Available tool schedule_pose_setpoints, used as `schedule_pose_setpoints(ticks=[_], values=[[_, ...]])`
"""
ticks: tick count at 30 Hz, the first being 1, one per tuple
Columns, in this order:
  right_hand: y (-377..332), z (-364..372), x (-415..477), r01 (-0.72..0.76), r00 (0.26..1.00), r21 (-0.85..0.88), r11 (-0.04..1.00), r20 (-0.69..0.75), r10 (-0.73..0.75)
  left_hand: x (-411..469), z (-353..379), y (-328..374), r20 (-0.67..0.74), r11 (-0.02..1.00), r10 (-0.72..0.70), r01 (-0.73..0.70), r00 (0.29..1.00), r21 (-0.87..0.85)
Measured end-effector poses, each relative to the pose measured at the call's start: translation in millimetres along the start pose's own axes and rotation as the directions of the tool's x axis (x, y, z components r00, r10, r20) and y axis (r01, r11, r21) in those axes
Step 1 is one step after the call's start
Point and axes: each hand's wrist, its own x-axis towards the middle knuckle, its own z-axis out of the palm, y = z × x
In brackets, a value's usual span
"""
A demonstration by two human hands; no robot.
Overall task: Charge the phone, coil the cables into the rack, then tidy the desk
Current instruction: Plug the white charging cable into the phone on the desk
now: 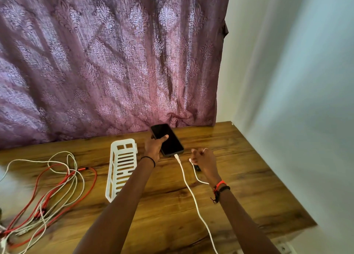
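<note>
- The left hand (153,146) grips a dark phone (168,139) by its left edge, thumb across the blank screen, over a wooden desk (239,167).
- A white charging cable (191,192) is plugged into the phone's near end.
- The right hand (204,159), just right of the phone, has curled fingers; I cannot tell whether it holds the thin white cord (195,174) beside it.
- A white slotted rack (122,167) lies left of the phone.
- Farther left of the phone lie tangled red and white cables (57,186).
</note>
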Motion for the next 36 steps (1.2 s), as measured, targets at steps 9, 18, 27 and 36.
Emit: schedule_pose_setpoints(ticks=[9,18,27,36], values=[[72.6,-17.8,0.8,0.068,0.998,-0.729,0.681,0.038,-0.059,0.0,-13.4,-47.3,-0.040,0.988,-0.097,0.101,0.994,0.120],[92.7,-18.2,2.2,0.131,0.990,-0.854,0.504,0.086,-0.112,-6.9,-25.7,-88.1,-0.049,0.957,-0.156,0.163,0.987,0.238],[97.6,-12.3,8.7,0.150,0.985,-0.843,0.516,0.085,-0.148,-5.1,-29.8,-96.2,-0.049,0.917,-0.128,0.137,0.991,0.374],[92.8,2.4,9.0,0.100,0.995,-0.819,0.565,0.070,-0.073,-11.9,-32.8,-98.4,0.063,0.761,0.002,-0.042,0.998,0.647]])
